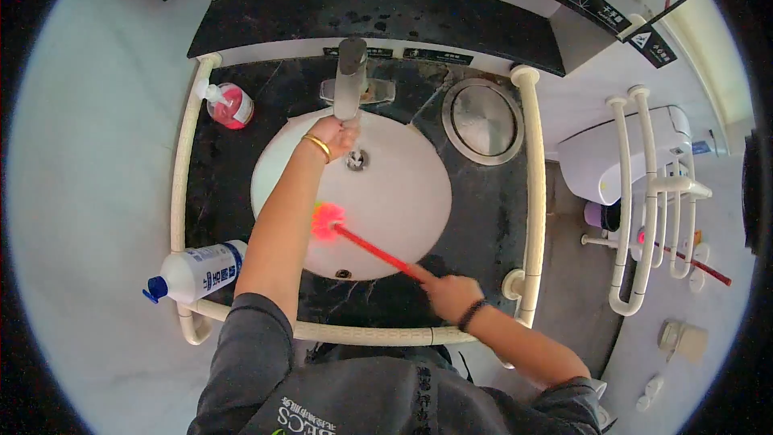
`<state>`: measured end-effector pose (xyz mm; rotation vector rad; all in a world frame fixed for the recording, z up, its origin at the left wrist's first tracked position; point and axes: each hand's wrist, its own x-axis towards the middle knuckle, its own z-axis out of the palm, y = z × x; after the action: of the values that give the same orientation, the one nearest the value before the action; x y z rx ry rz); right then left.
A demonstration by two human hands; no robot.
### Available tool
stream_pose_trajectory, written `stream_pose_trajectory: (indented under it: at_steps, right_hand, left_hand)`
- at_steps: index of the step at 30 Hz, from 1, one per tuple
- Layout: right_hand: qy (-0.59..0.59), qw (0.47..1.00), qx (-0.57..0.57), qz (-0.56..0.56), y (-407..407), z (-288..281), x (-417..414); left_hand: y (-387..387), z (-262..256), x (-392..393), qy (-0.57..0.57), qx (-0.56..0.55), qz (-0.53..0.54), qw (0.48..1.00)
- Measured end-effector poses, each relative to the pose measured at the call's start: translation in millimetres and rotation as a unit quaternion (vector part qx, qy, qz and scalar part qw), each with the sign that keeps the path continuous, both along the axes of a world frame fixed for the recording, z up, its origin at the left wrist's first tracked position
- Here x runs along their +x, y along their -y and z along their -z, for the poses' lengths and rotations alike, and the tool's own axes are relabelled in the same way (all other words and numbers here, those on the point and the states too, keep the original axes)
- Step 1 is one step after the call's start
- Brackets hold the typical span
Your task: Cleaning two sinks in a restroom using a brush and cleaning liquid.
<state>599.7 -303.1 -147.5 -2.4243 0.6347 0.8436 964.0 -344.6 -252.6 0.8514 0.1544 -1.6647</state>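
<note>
My left hand (340, 135) is under the spout of the grey faucet (349, 81), above the drain of the white oval sink (398, 193); water seems to run over its fingers, and whether they are closed is unclear. My right hand (453, 297) grips the red handle of a round-headed brush (328, 221). The brush's pink bristles rest at the sink's lower left, beside my left forearm. At the counter's left edge a white plastic bottle with a blue cap (199, 272) lies tilted on the rail. A pump bottle of pink liquid soap (230, 106) stands at the back left.
Cream grab rails (533, 193) border the dark stone counter (483, 217). A round steel lid (483, 121) is set into the counter at the back right. Farther right are a white toilet (622, 151), more grab rails and a purple bin (594, 214). A mirror overhangs the back ledge.
</note>
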Motion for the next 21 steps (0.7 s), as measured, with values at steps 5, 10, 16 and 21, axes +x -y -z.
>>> stream_pose_trajectory:
  at_steps: [5,10,16,21]
  right_hand:
    - [-0.007,0.988,-0.121,0.099,52,51,-9]
    - [0.038,0.991,-0.076,0.106,2,41,33]
    - [-0.049,0.992,-0.076,0.089,25,-2,-32]
    - [0.05,0.982,-0.133,0.124,31,59,22]
  left_hand:
    - [9,-3,-3,0.082,0.018,0.143,0.986]
    - [7,-10,-10,0.124,0.062,-0.009,0.99]
    - [-11,-41,-20,0.517,0.055,0.204,0.83]
    - [-29,-7,-26,0.742,0.1,0.241,0.617]
